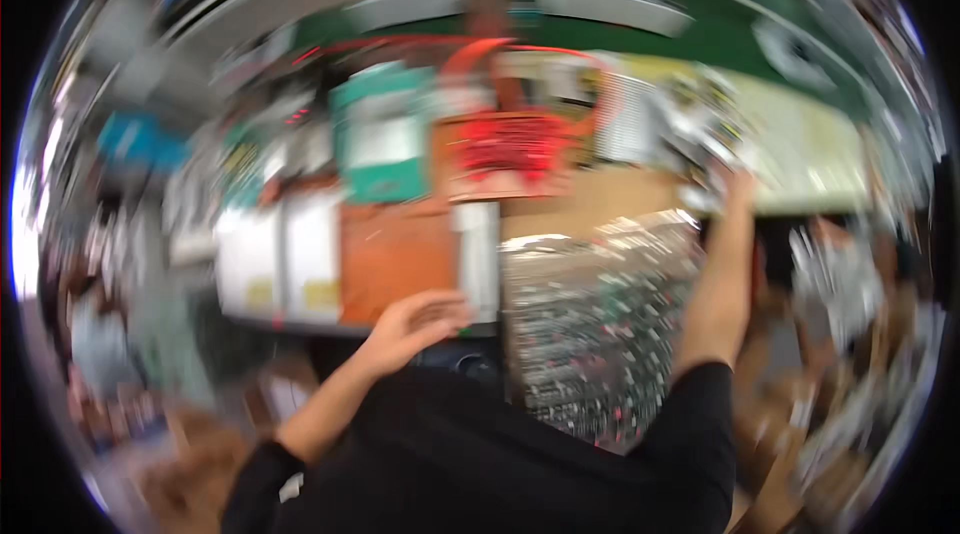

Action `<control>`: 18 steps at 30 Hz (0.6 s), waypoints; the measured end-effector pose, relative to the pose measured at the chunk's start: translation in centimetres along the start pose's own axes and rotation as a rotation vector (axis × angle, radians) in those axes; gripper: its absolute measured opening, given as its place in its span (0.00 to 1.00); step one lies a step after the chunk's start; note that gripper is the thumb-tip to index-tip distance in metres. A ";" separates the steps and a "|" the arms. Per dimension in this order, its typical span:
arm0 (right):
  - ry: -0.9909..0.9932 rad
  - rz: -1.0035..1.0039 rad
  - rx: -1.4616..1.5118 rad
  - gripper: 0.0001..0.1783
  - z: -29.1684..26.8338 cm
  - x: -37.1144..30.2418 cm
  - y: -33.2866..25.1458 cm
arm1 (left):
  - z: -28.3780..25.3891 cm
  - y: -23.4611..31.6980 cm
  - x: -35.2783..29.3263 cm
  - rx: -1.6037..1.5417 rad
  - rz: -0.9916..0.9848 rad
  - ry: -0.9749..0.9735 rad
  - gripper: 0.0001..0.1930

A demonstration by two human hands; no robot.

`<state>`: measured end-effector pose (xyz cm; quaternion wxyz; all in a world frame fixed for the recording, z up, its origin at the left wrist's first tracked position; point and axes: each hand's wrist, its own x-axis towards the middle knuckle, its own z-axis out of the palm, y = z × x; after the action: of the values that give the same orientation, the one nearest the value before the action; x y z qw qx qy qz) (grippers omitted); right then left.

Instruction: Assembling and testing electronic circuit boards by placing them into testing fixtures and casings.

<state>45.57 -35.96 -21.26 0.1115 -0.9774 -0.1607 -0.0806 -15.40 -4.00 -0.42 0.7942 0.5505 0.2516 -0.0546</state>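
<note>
The whole picture is smeared by motion. My left hand (412, 326) hovers at the near edge of an orange-brown mat (395, 259), fingers stretched loosely to the right, with nothing visible in it. Right of that mat lies a narrow white strip (480, 259). My right arm reaches far forward, and my right hand (735, 179) is at a cluttered heap of shiny silver and white pieces (705, 124). Blur hides its fingers and whether they hold anything. Between my arms, a broad tray-like area of small parts under clear plastic (600, 324) rests on brown cardboard (550, 217).
Beyond the mat stand a green box with a white label (382, 134) and a bin of bright red pieces (510, 152). White boxes (280, 254) sit at the left, and a pale yellow sheet (805, 149) at the right. Clear plastic bags (838, 274) lie lower right.
</note>
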 end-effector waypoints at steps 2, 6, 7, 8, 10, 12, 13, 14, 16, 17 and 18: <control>-0.233 0.183 0.295 0.29 -3.1 4.7 8.0 | -1.2 0.5 2.4 -0.073 0.081 -0.063 0.23; -0.141 0.923 1.694 0.33 -4.0 8.1 6.9 | -3.8 4.3 -1.7 -0.045 0.235 0.131 0.21; -0.134 0.727 1.287 0.31 -4.2 8.3 5.6 | -5.1 5.3 -3.2 0.028 0.292 0.255 0.19; -0.009 0.719 1.113 0.27 -4.3 8.5 3.8 | -7.7 5.8 -3.5 0.101 0.351 0.349 0.18; 0.090 0.631 1.018 0.24 -5.9 8.5 2.0 | -12.4 6.7 -5.1 0.082 0.336 0.675 0.13; 0.092 0.543 1.054 0.23 -7.1 6.0 -5.2 | -18.9 6.3 -6.9 0.187 0.391 0.984 0.13; 0.128 0.478 1.070 0.22 -8.8 4.1 -8.3 | -22.0 7.0 -8.0 0.319 0.339 1.118 0.13; 0.111 0.392 1.113 0.19 -9.8 2.6 -9.1 | -26.1 7.0 -8.4 0.552 0.323 1.235 0.13; 0.089 0.246 1.140 0.18 -12.4 2.4 -8.2 | -30.6 7.3 -6.0 0.898 0.371 1.397 0.13; 0.113 0.258 1.132 0.18 -13.2 0.6 -8.8 | -34.8 7.2 -5.5 1.081 0.334 1.445 0.13; 0.097 0.296 1.218 0.17 -14.7 -1.0 -8.7 | -37.7 6.3 -3.6 1.253 0.303 1.478 0.14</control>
<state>39.98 -31.78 -5.58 0.6654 -0.7456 -0.0357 -0.0026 -29.02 31.73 -3.47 -0.0007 0.7944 0.5375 0.2828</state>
